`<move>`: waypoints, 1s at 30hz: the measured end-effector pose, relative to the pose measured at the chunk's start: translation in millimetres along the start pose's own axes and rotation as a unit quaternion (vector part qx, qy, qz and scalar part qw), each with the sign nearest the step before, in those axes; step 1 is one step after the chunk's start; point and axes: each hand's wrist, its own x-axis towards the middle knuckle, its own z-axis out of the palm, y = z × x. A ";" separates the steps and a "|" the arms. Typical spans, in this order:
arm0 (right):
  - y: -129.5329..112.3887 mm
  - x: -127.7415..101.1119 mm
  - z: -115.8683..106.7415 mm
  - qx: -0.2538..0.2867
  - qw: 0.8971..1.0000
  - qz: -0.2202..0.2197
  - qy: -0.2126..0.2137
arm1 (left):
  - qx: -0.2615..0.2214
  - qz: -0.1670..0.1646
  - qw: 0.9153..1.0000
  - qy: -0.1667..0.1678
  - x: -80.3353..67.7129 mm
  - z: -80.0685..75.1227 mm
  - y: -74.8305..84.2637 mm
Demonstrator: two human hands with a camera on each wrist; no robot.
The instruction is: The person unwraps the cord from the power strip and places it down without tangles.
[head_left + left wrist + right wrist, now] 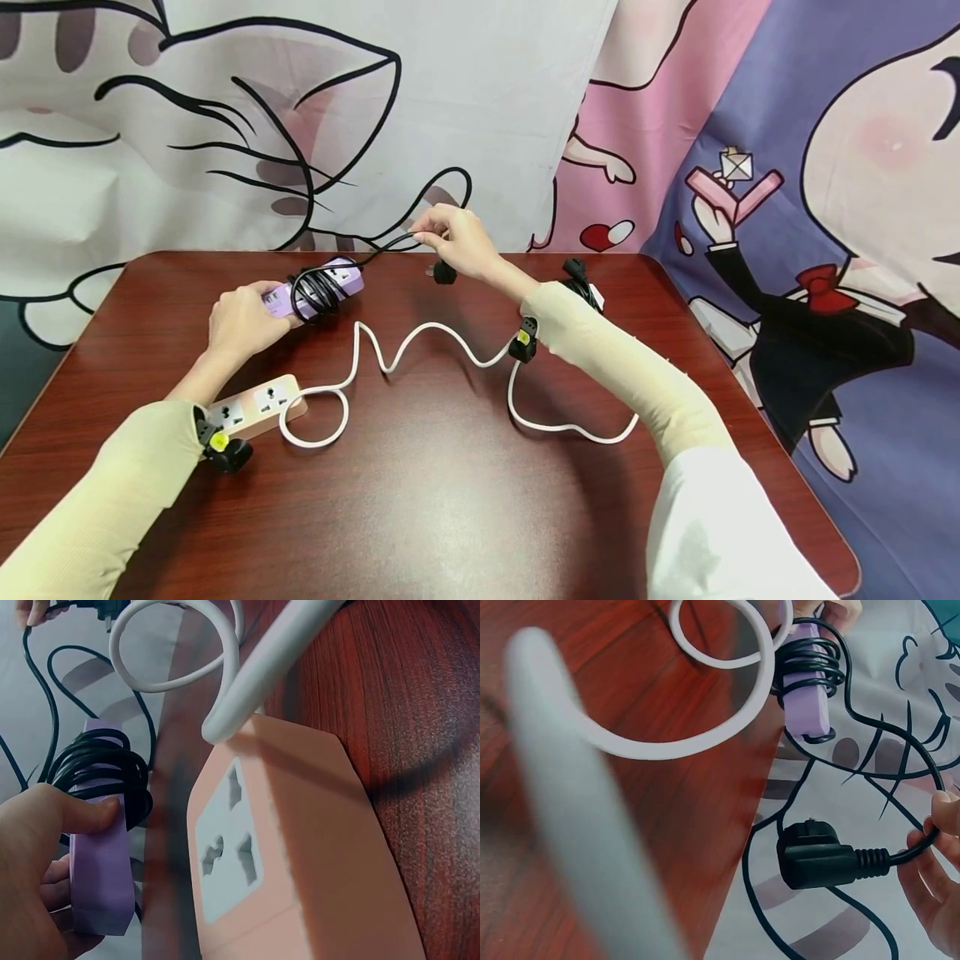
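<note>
The left hand (243, 321) grips one end of a purple power strip (330, 283) — its black cord (315, 293) coiled round the body just past the fingers. The right hand (457, 242) pinches that cord's free end, the black plug (817, 859) dangling just below the fingertips. Beside the left wrist lies a pink power strip (255, 404) — its white cable (420, 342) snaking between both arms over the wooden table (450, 500).

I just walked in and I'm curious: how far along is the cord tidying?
Several loops of the black cord already sit around the purple power strip, gripped by the left hand. The right hand pinches the loose cord near its plug, so a tail remains unwound. The pink strip and its white cord lie untouched.
</note>
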 end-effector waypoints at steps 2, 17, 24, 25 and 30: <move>0.8 -2.8 -0.3 0.003 1.000 -0.002 -0.001 | 0.001 -0.002 1.000 0.002 0.0 -0.4 -0.3; 15.3 -25.8 -7.3 0.010 0.999 0.007 -0.039 | -0.003 -0.031 0.999 0.009 -3.6 -1.6 -1.7; 27.4 -35.3 -9.9 -0.003 0.998 0.015 -0.061 | -0.007 -0.040 0.999 0.021 -5.0 -3.4 -1.8; 29.4 -36.1 -9.8 -0.008 0.998 0.014 -0.063 | -0.007 -0.040 0.999 0.022 -5.3 -3.6 -1.7; 38.5 -37.9 -8.8 -0.037 0.997 0.001 -0.068 | -0.011 -0.041 0.999 0.031 -6.0 -3.8 -2.0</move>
